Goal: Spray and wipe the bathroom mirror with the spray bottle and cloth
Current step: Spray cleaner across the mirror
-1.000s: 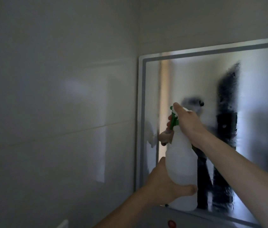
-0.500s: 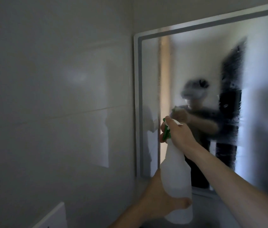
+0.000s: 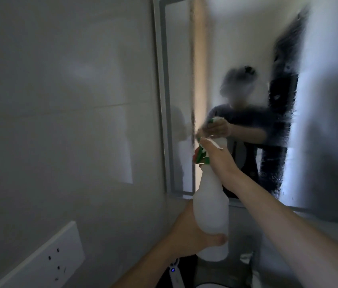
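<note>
A white spray bottle [image 3: 210,204] with a green trigger head stands upright in front of the mirror's lower left corner. My left hand [image 3: 186,231] grips the bottle's lower body from the left. My right hand [image 3: 219,161] is wrapped over the green and white spray head at the top. The mirror [image 3: 236,59] is misted over with spray, with a dark wiped streak [image 3: 284,100] running down its middle. No cloth is in view.
A pale tiled wall [image 3: 60,100] fills the left side. A white wall socket [image 3: 41,262] sits at the lower left. Below the bottle is a dark object with a small blue light [image 3: 172,270]. The mirror's grey frame [image 3: 162,100] runs down beside the wall corner.
The view has tilted down, so the mirror sits higher in frame and the socket has come into sight. Both hands kept their hold on the bottle, which sank lower relative to the mirror.
</note>
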`<state>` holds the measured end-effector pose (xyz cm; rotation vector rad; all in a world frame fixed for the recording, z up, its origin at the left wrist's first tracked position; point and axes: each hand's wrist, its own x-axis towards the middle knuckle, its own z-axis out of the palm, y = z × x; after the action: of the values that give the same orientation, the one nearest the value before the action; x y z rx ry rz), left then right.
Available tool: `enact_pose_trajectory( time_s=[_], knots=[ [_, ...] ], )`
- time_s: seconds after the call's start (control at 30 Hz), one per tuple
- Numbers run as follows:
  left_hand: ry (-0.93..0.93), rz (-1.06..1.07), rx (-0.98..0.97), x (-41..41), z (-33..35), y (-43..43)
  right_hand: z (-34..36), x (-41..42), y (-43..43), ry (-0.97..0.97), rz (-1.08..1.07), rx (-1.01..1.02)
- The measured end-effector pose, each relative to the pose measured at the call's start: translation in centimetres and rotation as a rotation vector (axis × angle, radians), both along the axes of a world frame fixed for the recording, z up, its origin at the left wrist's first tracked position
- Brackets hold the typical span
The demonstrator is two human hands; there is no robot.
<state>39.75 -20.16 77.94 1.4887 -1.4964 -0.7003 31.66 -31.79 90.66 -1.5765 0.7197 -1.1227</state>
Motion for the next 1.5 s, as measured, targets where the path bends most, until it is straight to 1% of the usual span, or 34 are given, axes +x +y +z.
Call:
enact_pose_trajectory(
  time_s=[0.1, 0.17, 0.27, 0.4, 0.5, 0.6, 0.7, 0.8, 0.9, 1.0, 1.17, 1.27, 1.37, 1.5],
  knots=[
    [-0.017, -0.008, 0.028, 0.3, -1.4, 0.8, -2.1, 0.0, 0.7, 0.005, 0.027, 0.035],
    [-0.021, -0.014, 0.071, 0.4, -2.4, 1.3, -3.6, 0.0, 1.0, 0.045, 0.007, 0.035],
    [-0.049, -0.040, 0.137, 0.5, -3.9, 1.9, -5.8, 0.3, 1.4, 0.047, -0.028, 0.086],
    [-0.065, -0.040, 0.218, -0.1, -4.9, 2.8, -7.7, 0.2, 1.8, 0.153, -0.047, 0.100],
    [-0.080, -0.094, 0.249, 0.0, -5.6, 3.2, -8.6, 0.0, 2.0, 0.124, -0.048, 0.164],
    [-0.057, -0.085, 0.245, 0.1, -5.7, 3.0, -8.9, -0.4, 2.0, 0.048, -0.083, 0.154],
    [-0.056, -0.086, 0.241, 0.0, -6.5, 2.9, -9.4, -0.6, 2.1, 0.085, -0.071, 0.096],
    [-0.067, -0.082, 0.293, -0.2, -7.8, 3.4, -10.7, -0.7, 2.7, 0.135, -0.017, 0.091],
    [-0.074, -0.082, 0.316, -0.3, -9.4, 4.4, -12.6, -0.7, 3.4, 0.110, 0.008, 0.165],
    [-0.061, -0.102, 0.290, -0.1, -10.8, 5.4, -14.4, -0.3, 4.2, 0.083, -0.030, 0.232],
    [-0.071, -0.105, 0.324, 0.5, -11.7, 6.0, -15.8, 0.7, 5.0, 0.060, -0.080, 0.334],
    [-0.077, -0.094, 0.320, 0.8, -11.8, 5.9, -15.7, 0.7, 5.2, 0.056, -0.090, 0.302],
    [-0.089, -0.086, 0.309, 0.7, -11.6, 5.4, -15.3, 0.0, 4.8, 0.074, -0.126, 0.198],
    [-0.119, -0.118, 0.273, 0.0, -10.8, 4.2, -14.6, -1.4, 4.2, 0.049, -0.172, 0.102]
  ],
)
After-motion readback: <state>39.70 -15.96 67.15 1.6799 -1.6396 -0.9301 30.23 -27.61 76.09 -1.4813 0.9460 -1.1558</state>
